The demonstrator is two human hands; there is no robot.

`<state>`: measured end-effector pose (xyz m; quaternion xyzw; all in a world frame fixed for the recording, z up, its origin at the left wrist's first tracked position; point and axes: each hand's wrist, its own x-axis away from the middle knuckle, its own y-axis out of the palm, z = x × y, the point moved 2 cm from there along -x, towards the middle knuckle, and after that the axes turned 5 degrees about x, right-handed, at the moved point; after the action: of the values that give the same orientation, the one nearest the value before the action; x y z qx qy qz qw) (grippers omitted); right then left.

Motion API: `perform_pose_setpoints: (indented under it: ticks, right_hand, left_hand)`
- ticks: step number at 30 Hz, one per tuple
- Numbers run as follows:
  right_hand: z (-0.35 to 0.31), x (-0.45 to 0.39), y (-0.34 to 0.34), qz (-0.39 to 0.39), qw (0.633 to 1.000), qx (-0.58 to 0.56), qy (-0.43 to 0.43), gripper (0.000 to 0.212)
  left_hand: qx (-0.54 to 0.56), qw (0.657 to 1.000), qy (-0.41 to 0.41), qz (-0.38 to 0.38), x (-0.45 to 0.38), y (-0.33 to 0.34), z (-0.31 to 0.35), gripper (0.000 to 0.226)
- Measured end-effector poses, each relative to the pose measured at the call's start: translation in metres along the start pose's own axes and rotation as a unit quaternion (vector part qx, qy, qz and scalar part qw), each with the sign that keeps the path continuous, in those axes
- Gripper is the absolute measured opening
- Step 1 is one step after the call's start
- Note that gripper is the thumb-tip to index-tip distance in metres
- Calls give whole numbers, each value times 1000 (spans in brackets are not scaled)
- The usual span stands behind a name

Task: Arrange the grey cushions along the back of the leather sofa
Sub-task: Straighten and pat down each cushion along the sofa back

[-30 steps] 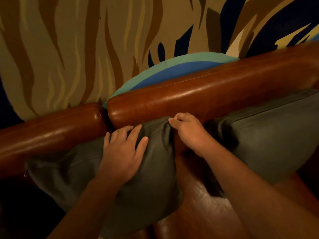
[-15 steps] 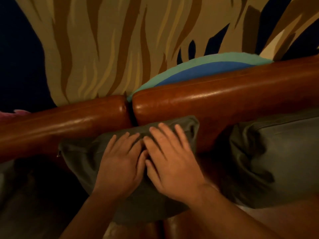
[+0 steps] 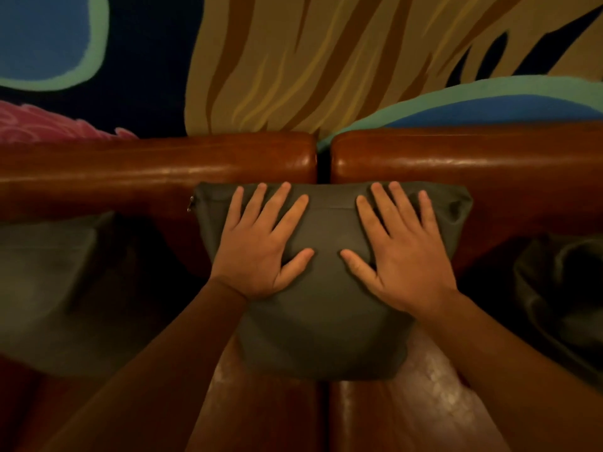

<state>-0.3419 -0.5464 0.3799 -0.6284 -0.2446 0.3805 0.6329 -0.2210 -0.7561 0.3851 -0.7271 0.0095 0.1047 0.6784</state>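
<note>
I judged the job nearly done: my left hand (image 3: 259, 246) and right hand (image 3: 399, 249) pressed flat, fingers spread, on the middle cushion (image 3: 323, 321) at frame centre against the sofa back (image 3: 156, 164), 2 more cushions dim at left (image 3: 49, 272) and right (image 3: 561, 288).

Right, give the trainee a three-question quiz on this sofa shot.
1. True or false: both hands lie flat, fingers spread, on the middle grey cushion.
2. Which part of the sofa does that cushion's top edge straddle? A) an armrest B) the gap between the two backrest sections C) the front of the seat
3. How many grey cushions show in all, counting the dim ones at the sides?

Key
1. True: left hand and right hand press on it with straight fingers.
2. B
3. Three: the middle one, the left cushion, and the right cushion.
</note>
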Motion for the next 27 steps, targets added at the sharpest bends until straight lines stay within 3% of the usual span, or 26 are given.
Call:
perform_pose_setpoints:
  ticks: [7, 10, 12, 13, 14, 16, 17, 27]
  right_hand:
    - [19, 14, -3, 2, 997, 24, 80, 94]
    - [25, 27, -11, 43, 976, -37, 212, 90]
    - [12, 41, -16, 86, 968, -61, 230, 86]
    - [-4, 47, -17, 109, 976, -59, 179, 84]
    - [-23, 53, -14, 124, 985, -60, 100, 82]
    - [-57, 61, -1, 118, 991, -50, -39, 79]
    - [-63, 61, 6, 108, 991, -35, -68, 79]
    - [-32, 38, 33, 155, 983, 69, -76, 80]
  left_hand:
    - [-36, 999, -12, -6, 26, -3, -43, 84]
    - [-23, 987, -149, 64, 43, -11, -55, 76]
    - [25, 964, -229, 131, 53, -11, -42, 78]
    - [43, 969, -189, 151, 56, -7, -25, 81]
    - [52, 982, -98, 154, 59, 0, -2, 83]
    - [54, 987, 84, 122, 66, 18, 37, 83]
    - [50, 985, 124, 109, 67, 26, 41, 83]
    - [34, 973, 169, 155, 42, 63, -8, 83]
